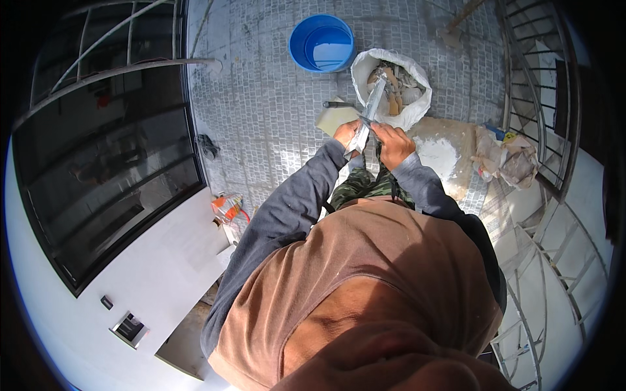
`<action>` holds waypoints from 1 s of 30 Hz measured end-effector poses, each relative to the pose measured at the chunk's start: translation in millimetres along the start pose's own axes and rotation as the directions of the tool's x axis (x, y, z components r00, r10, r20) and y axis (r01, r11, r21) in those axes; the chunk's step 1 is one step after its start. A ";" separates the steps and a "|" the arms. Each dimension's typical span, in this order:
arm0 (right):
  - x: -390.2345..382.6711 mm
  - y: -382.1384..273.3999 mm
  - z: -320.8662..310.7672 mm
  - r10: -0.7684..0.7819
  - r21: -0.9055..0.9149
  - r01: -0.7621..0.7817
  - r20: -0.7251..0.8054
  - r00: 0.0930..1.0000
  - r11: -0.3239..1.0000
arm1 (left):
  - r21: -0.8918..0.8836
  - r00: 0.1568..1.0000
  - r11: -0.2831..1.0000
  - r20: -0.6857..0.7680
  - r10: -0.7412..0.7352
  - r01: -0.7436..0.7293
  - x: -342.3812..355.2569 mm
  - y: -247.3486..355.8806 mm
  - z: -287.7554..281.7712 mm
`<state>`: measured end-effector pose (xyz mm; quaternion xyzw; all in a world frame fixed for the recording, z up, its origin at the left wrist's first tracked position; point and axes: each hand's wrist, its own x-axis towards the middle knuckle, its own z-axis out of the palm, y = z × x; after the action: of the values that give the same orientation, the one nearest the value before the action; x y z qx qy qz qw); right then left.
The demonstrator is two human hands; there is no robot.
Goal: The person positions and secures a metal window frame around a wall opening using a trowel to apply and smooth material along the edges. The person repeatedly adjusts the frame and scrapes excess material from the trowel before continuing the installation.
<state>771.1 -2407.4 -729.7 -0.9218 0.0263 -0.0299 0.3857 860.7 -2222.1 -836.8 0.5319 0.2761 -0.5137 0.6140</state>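
Note:
My left hand [347, 133] is closed on the near end of a long pale metal strip [373, 98], which slants up over an open white sack [419, 104] of scraps and debris. My right hand [394, 144] is closed on a small flat scraper [367, 122], whose blade is against the strip close to my left fingers. Just left of the sack, a dark-handled tool [336, 104] lies by a pale yellow flat piece [329, 120], partly behind my left hand.
A blue bucket [298, 45] with liquid stands beyond, on grey paving. Right are a dusty board [456, 140], crumpled sheets [512, 156] and metal scaffold frames [541, 247]. Left are a dark window [104, 150], more metal bars and an orange bag [225, 207] by a white wall.

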 end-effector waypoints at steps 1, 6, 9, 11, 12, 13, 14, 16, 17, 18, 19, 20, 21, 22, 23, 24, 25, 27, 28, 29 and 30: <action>3.8 6.2 3.2 0.011 -0.021 -0.011 0.012 1.000 1.000 | 0.077 0.998 0.995 0.016 0.060 -0.061 0.0 -1.2 -1.7; 19.2 46.4 34.7 0.050 -0.056 -0.046 0.056 0.997 0.997 | 0.049 0.995 0.994 0.042 0.093 -0.095 -1.0 -3.9 -7.3; 37.9 88.2 66.7 0.146 -0.182 -0.128 0.093 0.985 0.975 | -0.055 0.996 0.998 0.084 0.029 -0.024 1.6 -12.3 -14.3; 52.2 120.0 86.0 0.180 -0.210 -0.150 0.131 0.975 0.966 | 0.188 0.976 0.959 0.085 0.199 -0.212 5.0 -21.5 -21.5; 61.0 135.8 92.8 0.224 -0.244 -0.180 0.168 0.960 0.953 | 0.225 0.968 0.942 0.090 0.234 -0.249 7.1 -24.7 -25.9; 73.1 150.9 97.7 0.259 -0.252 -0.209 0.182 0.949 0.945 | 0.261 0.959 0.922 0.095 0.268 -0.284 8.5 -27.9 -29.4; 84.8 162.6 100.2 0.322 -0.280 -0.257 0.215 0.922 0.925 | 0.297 0.948 0.900 0.100 0.303 -0.319 9.9 -29.4 -32.3; 95.9 171.0 95.8 0.406 -0.291 -0.337 0.224 0.886 0.895 | 0.270 0.964 0.930 -0.017 0.265 -0.250 11.6 -29.0 -33.3; 98.0 168.0 87.5 0.430 -0.267 -0.373 0.201 0.880 0.889 | 0.290 0.963 0.930 -0.080 0.259 -0.226 11.8 -26.8 -31.5; 96.8 158.5 76.0 0.470 -0.238 -0.426 0.176 0.865 0.873 | 0.151 0.964 0.962 -0.105 0.246 -0.229 11.1 -22.7 -28.9; 90.4 142.0 64.1 0.426 -0.195 -0.396 0.152 0.892 0.897 | 0.021 0.963 0.970 -0.118 0.241 -0.241 11.3 -17.8 -24.2; 74.1 119.6 49.5 0.297 -0.109 -0.285 0.113 0.948 0.952 | -0.120 0.963 0.958 -0.104 0.250 -0.262 10.5 -13.8 -18.6; 54.6 94.5 32.6 0.235 -0.049 -0.231 0.114 0.965 0.972 | -0.217 0.956 0.936 -0.161 0.245 -0.276 11.8 -7.7 -12.6; 33.4 69.6 12.2 0.101 0.019 -0.103 0.093 0.991 0.994 | -0.304 0.966 0.921 -0.166 0.199 -0.242 9.6 -4.3 -8.8; 10.3 44.7 -8.6 -0.032 0.083 0.026 0.074 0.997 0.996 | -0.389 0.974 0.898 -0.166 0.154 -0.208 10.2 0.4 -4.0; -7.3 21.5 -24.6 -0.088 0.106 0.079 0.075 0.993 0.991 | -0.472 0.979 0.861 -0.153 0.133 -0.191 10.2 2.8 0.1; -21.6 1.0 -35.8 -0.110 0.109 0.101 0.074 0.991 0.989 | -0.500 0.984 0.852 -0.152 0.088 -0.153 11.5 6.3 2.7; -35.6 -22.8 -48.7 -0.092 0.075 0.081 0.165 0.982 0.994 | -0.554 0.989 0.820 -0.113 0.093 -0.141 13.8 7.1 8.7; -38.7 -30.0 -50.6 -0.060 0.051 0.051 0.194 0.979 0.997 | -0.581 0.992 0.804 -0.081 0.099 -0.127 14.6 7.5 10.3; -37.3 -32.8 -49.9 -0.040 0.034 0.033 0.205 0.978 0.999 | -0.497 0.988 0.855 -0.106 0.113 -0.151 14.8 6.8 12.0; -34.2 -32.7 -47.5 -0.021 0.013 0.019 0.205 0.978 1.000 | -0.471 0.985 0.865 -0.096 0.145 -0.174 14.3 6.3 13.3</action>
<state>734.2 -2415.8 -674.3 -0.9181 -0.0232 0.0615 0.3910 868.4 -2240.0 -843.4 0.3997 0.3667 -0.3618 0.7582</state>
